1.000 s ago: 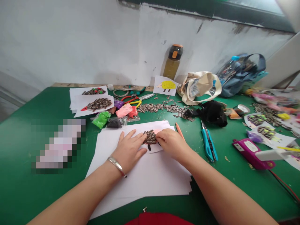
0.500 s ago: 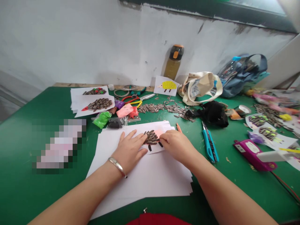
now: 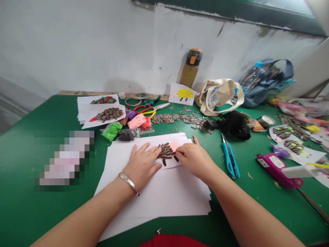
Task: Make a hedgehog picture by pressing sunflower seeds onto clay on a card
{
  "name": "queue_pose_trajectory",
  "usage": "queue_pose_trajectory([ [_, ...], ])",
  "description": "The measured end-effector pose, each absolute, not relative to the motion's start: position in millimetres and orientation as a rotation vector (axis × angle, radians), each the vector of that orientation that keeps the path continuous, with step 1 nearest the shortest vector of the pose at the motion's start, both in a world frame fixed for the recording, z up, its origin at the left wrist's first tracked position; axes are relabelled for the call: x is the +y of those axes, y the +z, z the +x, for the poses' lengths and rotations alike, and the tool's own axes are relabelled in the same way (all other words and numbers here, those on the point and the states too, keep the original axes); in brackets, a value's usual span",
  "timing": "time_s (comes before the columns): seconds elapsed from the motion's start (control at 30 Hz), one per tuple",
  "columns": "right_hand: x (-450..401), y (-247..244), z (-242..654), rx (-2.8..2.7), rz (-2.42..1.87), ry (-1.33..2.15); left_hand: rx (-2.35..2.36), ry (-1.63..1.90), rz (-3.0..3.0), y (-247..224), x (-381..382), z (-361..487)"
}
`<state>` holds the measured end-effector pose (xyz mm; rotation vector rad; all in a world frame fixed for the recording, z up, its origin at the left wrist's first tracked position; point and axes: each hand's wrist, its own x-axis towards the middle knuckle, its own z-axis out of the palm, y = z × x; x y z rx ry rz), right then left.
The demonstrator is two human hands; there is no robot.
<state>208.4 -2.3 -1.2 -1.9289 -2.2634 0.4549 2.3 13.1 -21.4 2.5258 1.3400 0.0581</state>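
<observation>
Sunflower seeds (image 3: pixel 166 151) overlap on a small paper picture (image 3: pixel 168 165) with a pink body and black feet. The picture lies on a stack of white paper (image 3: pixel 154 199). My left hand (image 3: pixel 144 164) rests open and flat on the paper, its fingertips touching the left edge of the seeds. At the right side of the pink body, my right hand (image 3: pixel 194 159) is closed in a pinch on a sunflower seed (image 3: pixel 172 154), pressed close to the other seeds. The fingertips hide part of that seed. An orange pen or crayon (image 3: pixel 196 140) lies just behind my right hand.
A teal utility knife (image 3: pixel 230 159) lies to the right, with a magenta glue gun (image 3: pixel 279 170) beyond. Behind the paper are clay packets (image 3: pixel 136 121), scissors (image 3: pixel 155 110) and loose seeds (image 3: pixel 167 118). Finished seed pictures (image 3: pixel 83 111) lie at back left; a bottle (image 3: pixel 190 70) stands by the wall.
</observation>
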Motion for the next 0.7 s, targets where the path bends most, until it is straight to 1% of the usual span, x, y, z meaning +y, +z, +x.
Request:
queue_pose_trajectory([
  [0.37,-4,-6,204,-2.291,-1.945,0.37,1.33,0.061,2.536,-20,13,4],
  [0.7,1,-1,222,-2.231,-1.907,0.45,1.324,0.106,2.52,-23,14,1],
])
